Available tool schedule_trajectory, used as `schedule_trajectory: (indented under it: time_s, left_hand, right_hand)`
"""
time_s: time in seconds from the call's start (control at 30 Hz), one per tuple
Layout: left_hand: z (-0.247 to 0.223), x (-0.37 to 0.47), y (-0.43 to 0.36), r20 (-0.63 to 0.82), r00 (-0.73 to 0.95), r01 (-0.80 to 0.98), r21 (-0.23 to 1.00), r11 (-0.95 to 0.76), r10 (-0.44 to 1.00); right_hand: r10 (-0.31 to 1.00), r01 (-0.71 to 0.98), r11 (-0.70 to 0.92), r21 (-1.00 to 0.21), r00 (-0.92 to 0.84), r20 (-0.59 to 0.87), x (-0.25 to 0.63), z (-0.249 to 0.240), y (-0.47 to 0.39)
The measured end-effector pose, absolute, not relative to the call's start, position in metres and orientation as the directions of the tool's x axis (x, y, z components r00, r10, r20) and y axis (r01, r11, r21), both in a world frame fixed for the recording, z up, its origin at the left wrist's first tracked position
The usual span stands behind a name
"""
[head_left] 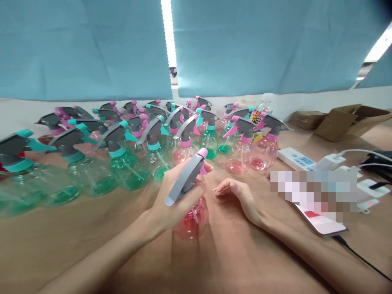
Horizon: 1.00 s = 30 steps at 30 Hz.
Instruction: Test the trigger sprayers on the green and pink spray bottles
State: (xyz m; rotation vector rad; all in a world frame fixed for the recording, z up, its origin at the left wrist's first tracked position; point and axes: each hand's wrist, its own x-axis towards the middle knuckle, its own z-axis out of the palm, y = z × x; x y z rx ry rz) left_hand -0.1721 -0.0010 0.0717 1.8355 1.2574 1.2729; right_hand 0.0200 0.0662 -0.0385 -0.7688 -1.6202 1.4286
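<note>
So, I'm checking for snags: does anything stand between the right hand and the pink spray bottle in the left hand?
Nothing visible does: brown tabletop shows between the right hand and the pink spray bottle. The left hand, wrapped around the bottle's upper part, covers some of it.

Spray bottles on table, left of power strip; cardboard box behind.
</note>
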Motion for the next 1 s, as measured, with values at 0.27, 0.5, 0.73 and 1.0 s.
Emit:
schedule_trajectory:
  time_s: [0.27,0.5,0.73,1.0]
  left_hand:
    - [0.072,-0.165,0.002,0.333,0.122,0.361,0.863,-0.355,0.935]
    - [0.075,-0.164,0.003,0.315,0.132,0.323,0.882,-0.342,0.94]
    - [0.073,-0.165,0.002,0.354,0.118,0.347,0.861,-0.373,0.928]
    - [0.076,-0.166,0.002,0.374,0.154,0.354,0.843,-0.405,0.914]
  right_hand:
    - [0.86,-0.045,0.191,-0.981,-0.473,0.189,0.027,-0.038,0.067]
    - [0.852,0.019,0.257,-0.966,-0.477,0.217,0.026,-0.041,0.068]
    - [0.81,0.147,0.399,-0.905,-0.518,0.273,0.027,-0.031,0.064]
    - [0.747,0.276,0.551,-0.788,-0.584,0.318,0.023,-0.029,0.061]
